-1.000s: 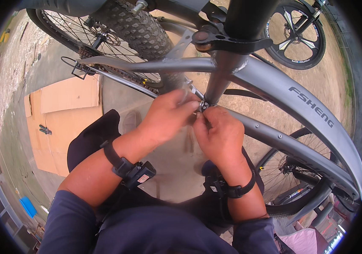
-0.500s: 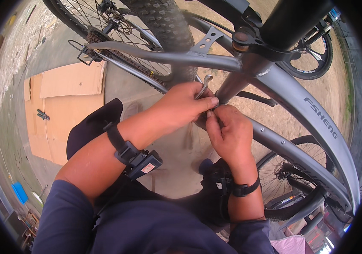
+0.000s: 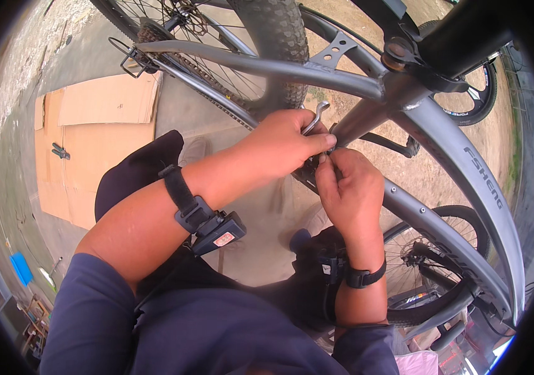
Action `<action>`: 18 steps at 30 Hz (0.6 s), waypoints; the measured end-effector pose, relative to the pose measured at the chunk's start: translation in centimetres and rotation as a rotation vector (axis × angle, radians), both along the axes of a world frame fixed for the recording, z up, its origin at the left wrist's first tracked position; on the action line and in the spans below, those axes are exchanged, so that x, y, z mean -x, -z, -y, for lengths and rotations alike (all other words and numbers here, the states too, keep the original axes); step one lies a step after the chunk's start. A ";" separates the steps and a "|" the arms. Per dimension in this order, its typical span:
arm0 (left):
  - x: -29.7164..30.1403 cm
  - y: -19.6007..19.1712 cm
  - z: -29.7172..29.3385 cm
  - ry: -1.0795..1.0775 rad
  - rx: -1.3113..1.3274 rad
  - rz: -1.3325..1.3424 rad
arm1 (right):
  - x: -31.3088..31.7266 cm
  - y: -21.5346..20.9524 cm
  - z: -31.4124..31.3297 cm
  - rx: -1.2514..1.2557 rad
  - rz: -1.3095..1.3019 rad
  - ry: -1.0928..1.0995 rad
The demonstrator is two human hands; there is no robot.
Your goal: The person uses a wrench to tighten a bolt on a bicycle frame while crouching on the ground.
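A grey bicycle frame (image 3: 414, 211) stands before me. My left hand (image 3: 289, 139) is closed around a small silver wrench (image 3: 319, 115), whose curved end sticks up past the fingers. The thumb of that hand presses at the lower end of the seat tube (image 3: 367, 112). Right beside it, my right hand (image 3: 354, 181) is pinched close, its thumb and fingertips meeting at the same spot. Whatever the right fingertips grip is too small and covered to make out. The hands nearly touch each other.
The knobby rear tyre (image 3: 279, 50) and chainstay (image 3: 198, 94) lie just beyond my left hand; a front wheel (image 3: 433, 250) is at right. Flattened cardboard (image 3: 101, 162) with dark-handled pliers (image 3: 60, 151) lies on the left floor. Another bicycle's wheel (image 3: 476, 103) stands far right.
The bicycle and both hands sit slightly further right in the picture. The wrench's end shows more above the left fingers. Both hands stay at the same spot on the frame.
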State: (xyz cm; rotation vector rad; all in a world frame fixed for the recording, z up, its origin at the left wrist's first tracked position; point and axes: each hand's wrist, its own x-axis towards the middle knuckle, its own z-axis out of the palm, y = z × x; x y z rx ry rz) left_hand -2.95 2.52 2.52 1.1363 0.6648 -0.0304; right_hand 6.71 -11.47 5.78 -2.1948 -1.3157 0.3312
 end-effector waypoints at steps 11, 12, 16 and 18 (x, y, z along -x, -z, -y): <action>-0.1 -1.0 -0.6 0.046 -0.099 -0.028 | -1.5 0.3 0.3 0.081 -0.645 0.195; -0.1 -0.9 -0.5 0.047 -0.111 -0.026 | -1.7 0.4 0.4 0.085 -0.688 0.196; -0.1 -1.0 -0.6 0.046 -0.115 -0.036 | -2.3 0.5 0.4 0.106 -0.776 0.174; -0.1 -1.3 -0.6 0.041 -0.100 -0.063 | -2.5 0.6 0.3 0.108 -0.792 0.154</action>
